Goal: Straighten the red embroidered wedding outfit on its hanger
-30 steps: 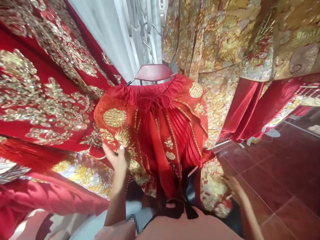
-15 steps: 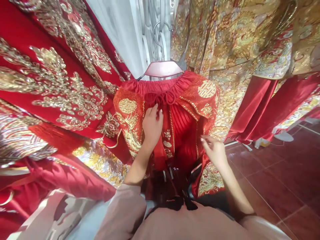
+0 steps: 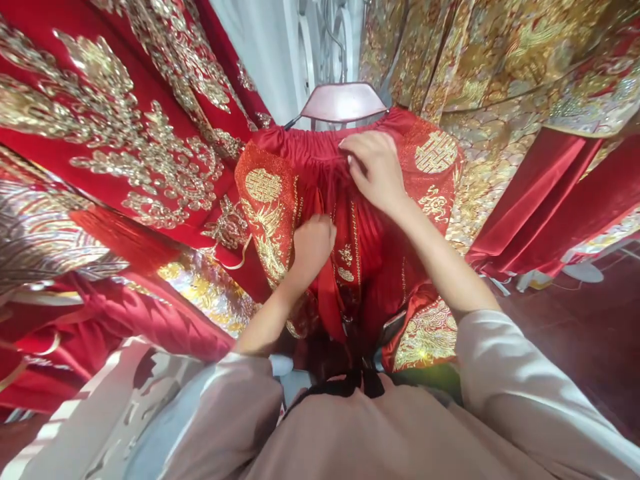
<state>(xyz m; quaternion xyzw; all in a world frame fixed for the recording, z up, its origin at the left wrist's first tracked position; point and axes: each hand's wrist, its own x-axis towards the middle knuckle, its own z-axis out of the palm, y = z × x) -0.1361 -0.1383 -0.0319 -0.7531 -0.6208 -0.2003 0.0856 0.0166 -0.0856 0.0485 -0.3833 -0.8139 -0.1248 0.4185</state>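
In front of me hangs a red skirt (image 3: pixel 383 267) with gold embroidered panels and a gathered waistband (image 3: pixel 305 145). It is on a hanger (image 3: pixel 345 102) with a pale, wide middle piece. My left hand (image 3: pixel 314 245) is closed in a fist at the front of the skirt, around a red ribbon tie (image 3: pixel 329 303) whose tail appears below it. Higher up, my right hand (image 3: pixel 375 167) has its fingers curled onto the gathered waistband, right of its middle. The cloth under those fingertips is partly hidden.
Left of the skirt hangs a red garment (image 3: pixel 165 173) with silvery-gold beading. Gold brocade garments (image 3: pixel 500 133) and red velvet cloth (image 3: pixel 530 193) hang at the right. Behind the hanger are white ornamental bars (image 3: pixel 305 47). A white openwork piece (image 3: pixel 110 400) stands at lower left.
My right hand has risen from the skirt's right side to the waistband. My left hand has moved lower and closed. The bow loops seen at the waist before no longer show.
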